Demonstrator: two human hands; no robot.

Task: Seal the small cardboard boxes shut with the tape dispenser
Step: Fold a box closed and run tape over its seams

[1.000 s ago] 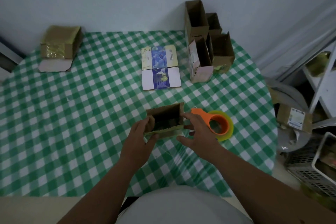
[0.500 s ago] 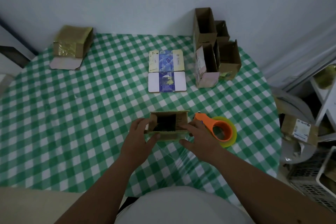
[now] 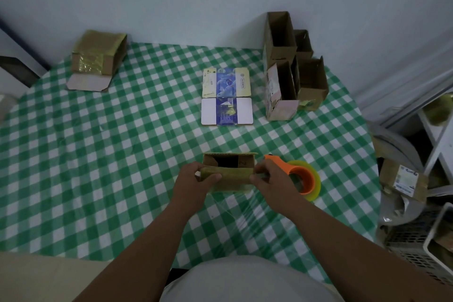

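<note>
Since both hands hold it, the small box (image 3: 229, 174) sits pinned between them near the front edge of the table (image 3: 98, 159), about mid-width, long axis running left-right. Left hand (image 3: 193, 180) grips the box's left end, thumb curled over the folded near flap; right hand (image 3: 272, 179) pinches the right end the same way. Box mouth faces up and away, dark gap visible behind the near flap, so not closed yet, judging by that.

Tape dispenser (image 3: 297, 178) lies just beside the right hand, on its outer side, orange handle pointing toward the box, roll of yellowish tape toward the right edge. Right hand is clearly nearer; the left would have to cross the box. Likely next: left hand holds flaps down, right lets go and reaches right for the dispenser.

Room: bare cloth to the left and behind the box, plenty of slack there. Right side is tighter, the dispenser being close to the table's right edge. Flattened printed carton (image 3: 226, 97) lies mid-table, well apart. Cluster of open boxes (image 3: 291, 66) stands at the back right corner; one taped box (image 3: 98, 54) at the back left corner.
</note>
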